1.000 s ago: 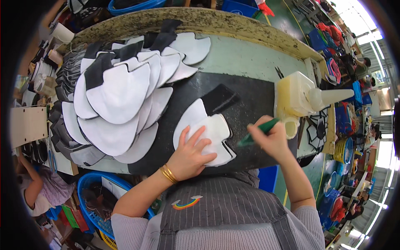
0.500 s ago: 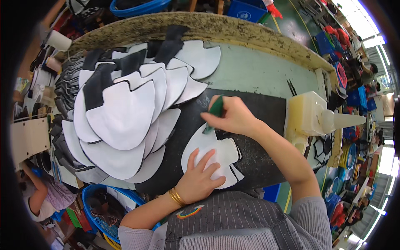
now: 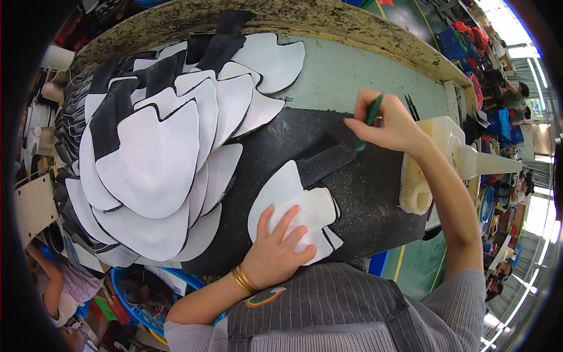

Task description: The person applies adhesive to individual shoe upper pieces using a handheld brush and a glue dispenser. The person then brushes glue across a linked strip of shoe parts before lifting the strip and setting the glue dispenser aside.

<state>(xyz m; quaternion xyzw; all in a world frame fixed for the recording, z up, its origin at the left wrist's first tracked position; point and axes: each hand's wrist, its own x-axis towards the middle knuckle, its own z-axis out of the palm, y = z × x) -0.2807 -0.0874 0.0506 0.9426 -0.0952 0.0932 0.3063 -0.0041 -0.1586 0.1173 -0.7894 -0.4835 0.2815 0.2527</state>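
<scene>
My left hand point(image 3: 275, 251) lies flat, fingers spread, on a white cut piece with a black tab point(image 3: 296, 202), pinning it to the black work mat point(image 3: 375, 193). My right hand point(image 3: 390, 126) grips a green-handled brush point(image 3: 368, 120) above the mat's far right part, its tip near the black tab. A yellowish plastic glue container point(image 3: 437, 164) stands just right of that hand.
A fanned stack of white and black cut pieces point(image 3: 158, 164) covers the left of the green table point(image 3: 352, 70). Thin tools point(image 3: 410, 107) lie by the container. A blue basket point(image 3: 138, 299) sits below the table's near edge. Another person point(image 3: 56, 287) is at lower left.
My right hand has moved with the brush from over the white piece to the far right of the mat. The left hand stays on the piece.
</scene>
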